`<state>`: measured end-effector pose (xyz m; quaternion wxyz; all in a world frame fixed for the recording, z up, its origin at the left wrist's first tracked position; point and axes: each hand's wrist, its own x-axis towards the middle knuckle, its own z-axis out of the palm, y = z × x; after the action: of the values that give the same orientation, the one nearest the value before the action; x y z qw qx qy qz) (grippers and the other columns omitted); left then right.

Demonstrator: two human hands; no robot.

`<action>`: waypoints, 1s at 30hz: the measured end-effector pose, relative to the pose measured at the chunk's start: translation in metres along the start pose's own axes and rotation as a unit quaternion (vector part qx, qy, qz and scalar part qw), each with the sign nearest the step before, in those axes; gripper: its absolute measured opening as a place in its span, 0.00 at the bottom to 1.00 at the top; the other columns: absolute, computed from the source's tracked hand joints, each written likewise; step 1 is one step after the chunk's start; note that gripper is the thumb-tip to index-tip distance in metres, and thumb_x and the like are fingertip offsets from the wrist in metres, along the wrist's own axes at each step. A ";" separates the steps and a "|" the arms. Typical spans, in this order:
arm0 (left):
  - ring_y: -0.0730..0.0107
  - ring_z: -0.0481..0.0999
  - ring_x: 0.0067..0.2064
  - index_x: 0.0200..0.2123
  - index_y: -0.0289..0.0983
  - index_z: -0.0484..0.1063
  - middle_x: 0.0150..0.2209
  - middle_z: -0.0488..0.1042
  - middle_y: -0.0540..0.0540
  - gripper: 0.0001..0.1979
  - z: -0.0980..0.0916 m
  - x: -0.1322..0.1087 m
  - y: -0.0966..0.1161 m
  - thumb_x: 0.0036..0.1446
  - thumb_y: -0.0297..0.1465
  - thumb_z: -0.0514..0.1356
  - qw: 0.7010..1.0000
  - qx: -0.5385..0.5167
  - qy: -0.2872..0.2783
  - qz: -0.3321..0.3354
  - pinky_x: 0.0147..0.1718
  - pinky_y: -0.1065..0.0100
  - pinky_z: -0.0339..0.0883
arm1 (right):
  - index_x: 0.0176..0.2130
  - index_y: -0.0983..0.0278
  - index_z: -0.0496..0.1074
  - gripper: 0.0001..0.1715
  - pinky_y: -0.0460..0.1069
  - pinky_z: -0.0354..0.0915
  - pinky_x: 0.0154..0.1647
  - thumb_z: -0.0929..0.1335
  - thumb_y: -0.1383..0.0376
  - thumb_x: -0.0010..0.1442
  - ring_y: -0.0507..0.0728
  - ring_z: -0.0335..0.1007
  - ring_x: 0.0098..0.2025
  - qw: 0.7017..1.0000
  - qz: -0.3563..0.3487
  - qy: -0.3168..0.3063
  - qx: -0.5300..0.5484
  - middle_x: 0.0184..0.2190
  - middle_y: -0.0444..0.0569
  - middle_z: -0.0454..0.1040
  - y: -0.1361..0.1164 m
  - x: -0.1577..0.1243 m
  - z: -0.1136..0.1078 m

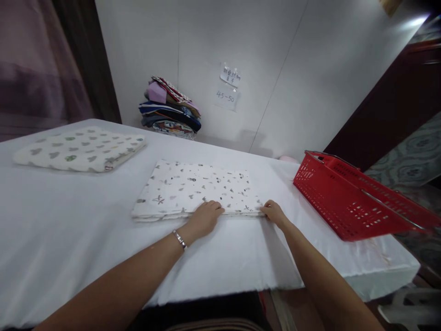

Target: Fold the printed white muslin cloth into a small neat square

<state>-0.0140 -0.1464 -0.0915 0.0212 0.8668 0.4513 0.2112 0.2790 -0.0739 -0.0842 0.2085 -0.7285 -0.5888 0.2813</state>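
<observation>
Behind the white-draped bench rises a pale wall. We see the printed cloth folded flat on the bench, between a second folded cloth and a red basket. Our right grip pinches its near right corner; our left grip rests on the near edge, and we cannot tell whether it clasps the layers. Uneven tension between the two could, we judge, skew the layers or crease the top.

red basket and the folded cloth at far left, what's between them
In the head view, the small-print folded cloth lies between them, left hand and right hand at its near edge.
</observation>
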 end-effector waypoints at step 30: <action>0.63 0.69 0.46 0.42 0.36 0.68 0.42 0.73 0.45 0.08 -0.048 -0.072 -0.039 0.58 0.28 0.58 0.997 0.074 0.013 -0.021 0.45 0.64 0.60 | 0.61 0.62 0.59 0.31 0.65 0.49 0.62 0.56 0.53 0.64 0.63 0.46 0.65 0.876 -0.439 -0.009 -0.200 0.62 0.51 0.57 -0.027 -0.038 0.073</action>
<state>-0.0989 -0.1874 -0.0817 -0.0441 0.8533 0.4843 0.1881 0.2054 -0.1068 -0.1154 0.1552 -0.4192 -0.8934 0.0441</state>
